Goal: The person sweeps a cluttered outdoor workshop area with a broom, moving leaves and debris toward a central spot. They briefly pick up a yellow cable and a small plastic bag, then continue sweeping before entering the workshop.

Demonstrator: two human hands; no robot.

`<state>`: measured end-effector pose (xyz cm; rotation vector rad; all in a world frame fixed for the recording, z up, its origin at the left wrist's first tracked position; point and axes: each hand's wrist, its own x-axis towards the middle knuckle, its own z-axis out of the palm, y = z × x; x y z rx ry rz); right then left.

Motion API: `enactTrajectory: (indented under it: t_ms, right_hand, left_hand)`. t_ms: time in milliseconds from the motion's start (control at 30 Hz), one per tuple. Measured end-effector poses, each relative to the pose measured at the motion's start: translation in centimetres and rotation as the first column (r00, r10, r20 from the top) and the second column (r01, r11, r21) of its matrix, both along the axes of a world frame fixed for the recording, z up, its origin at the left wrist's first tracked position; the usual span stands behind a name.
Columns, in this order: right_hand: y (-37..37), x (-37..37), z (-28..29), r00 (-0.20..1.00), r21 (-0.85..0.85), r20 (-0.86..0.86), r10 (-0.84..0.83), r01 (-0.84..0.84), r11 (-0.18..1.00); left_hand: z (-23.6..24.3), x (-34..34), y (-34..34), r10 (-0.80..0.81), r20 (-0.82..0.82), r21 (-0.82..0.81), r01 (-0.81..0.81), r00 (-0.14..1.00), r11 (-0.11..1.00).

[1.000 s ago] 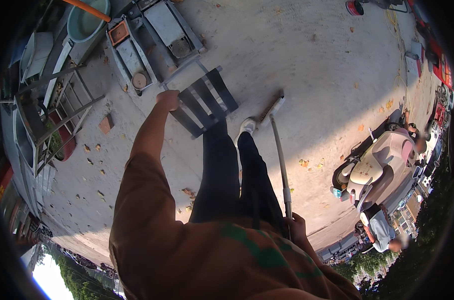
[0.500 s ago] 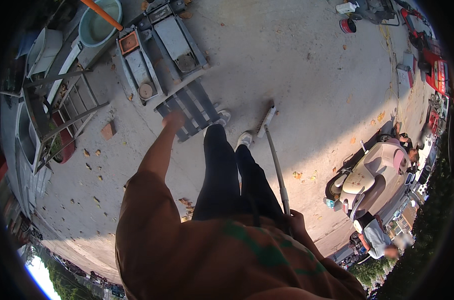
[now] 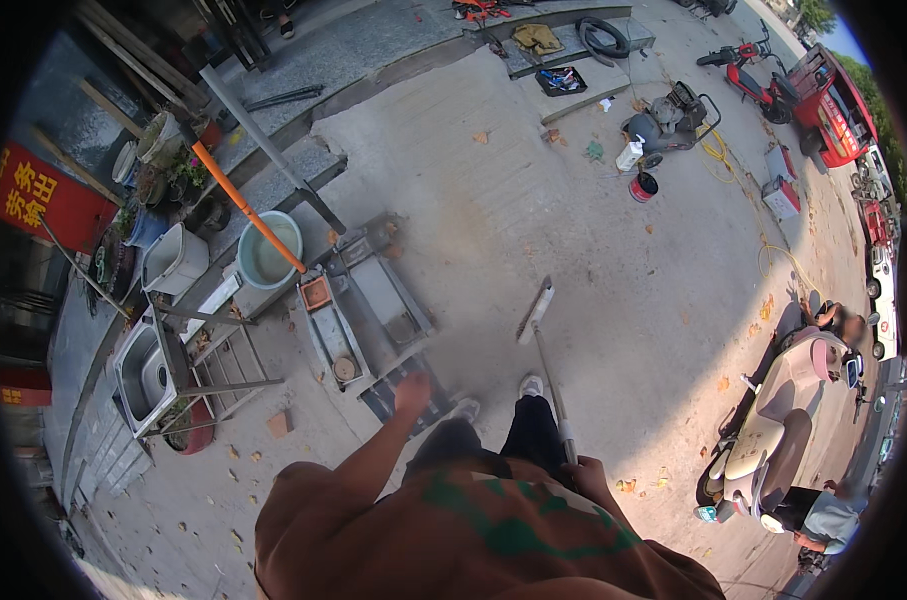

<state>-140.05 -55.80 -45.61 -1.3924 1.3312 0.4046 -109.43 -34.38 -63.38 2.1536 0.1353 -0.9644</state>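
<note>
A person in a brown top with a green pattern stands on a concrete yard, seen from a head-worn camera looking steeply down; the garment fills the lower frame and hides most of both forearms and the hips. The right hand (image 3: 585, 472) sits low against the body, wrapped closed around the upper end of a long-handled broom (image 3: 545, 352), though the fingers themselves are too small and shadowed to make out singly. The handle runs up and away from the hand, and the broom's pale head rests on the pavement ahead of the person's feet, just beyond the light-coloured shoes (image 3: 529, 385).

The left hand (image 3: 411, 392) reaches forward on an outstretched arm and hovers over a dark slatted metal frame (image 3: 405, 398) lying on the ground; whether it touches or grips the frame cannot be told, since the hand covers the spot and its fingers blur together. Most of that frame is hidden behind the arm and leg.

Just beyond it lie two grey metal trays (image 3: 368, 310) side by side, near a round basin (image 3: 269, 252) crossed by an orange pole (image 3: 248, 208). A steel sink stand (image 3: 148, 370) sits at the left edge, bent by the lens. To the right, a parked scooter (image 3: 773, 425) stands well apart from the broom, partly cut by the dark rim.
</note>
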Motion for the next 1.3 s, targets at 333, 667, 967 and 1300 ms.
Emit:
enactTrajectory:
  t_ms: [333,667,967,1300]
  right_hand:
    - [-17.1,13.2,2.6,0.897,-0.234,0.183,0.402,-0.358,0.904]
    - [-28.6,35.3,1.5,0.680,-0.281,0.330,0.655,-0.592,0.755]
    - [-30.0,54.8,4.4,0.561,-0.263,0.460,0.688,-0.654,0.709]
    - [-31.5,80.0,3.1,0.428,-0.217,0.553,0.715,-0.755,0.619]
  left_hand:
    - [8.9,3.6,-19.4,-0.094,0.169,-0.181,0.124,0.981,0.976]
    - [12.1,12.3,-22.6,0.194,0.059,-0.269,-0.172,0.979,0.948]
    - [18.0,34.4,-28.0,0.151,0.180,-0.182,-0.118,0.972,0.976]
    - [17.5,55.0,-32.9,0.349,0.057,-0.397,-0.299,0.935,0.867]
